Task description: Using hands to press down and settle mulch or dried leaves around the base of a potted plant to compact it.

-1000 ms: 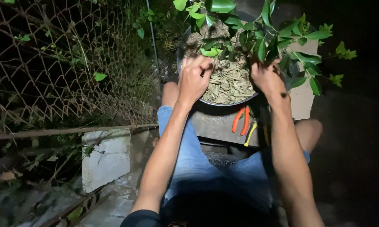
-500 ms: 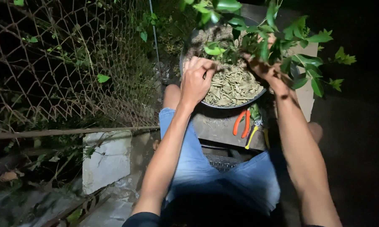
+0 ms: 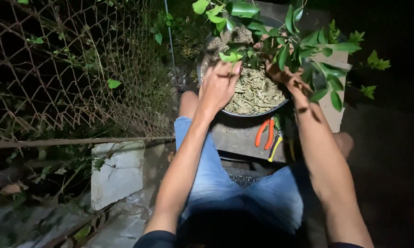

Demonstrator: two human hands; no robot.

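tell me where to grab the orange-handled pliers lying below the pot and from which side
Probably by the two orange handles, coming from above on the person's side. The pliers lie flat on the grey slab, handles pointing toward the knees and free of the pot; the head end is hidden under the pot's rim.

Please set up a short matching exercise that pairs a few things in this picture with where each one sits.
Things:
1. pot
2. orange-handled cutters
3. wire fence
4. left hand

Places:
A. along the left side of the view
B. on the dry leaves at the pot's near rim
C. on the grey ledge, just below the pot
D. on the ledge beyond the knees, holding a leafy plant

Pairs: 1-D, 2-C, 3-A, 4-B
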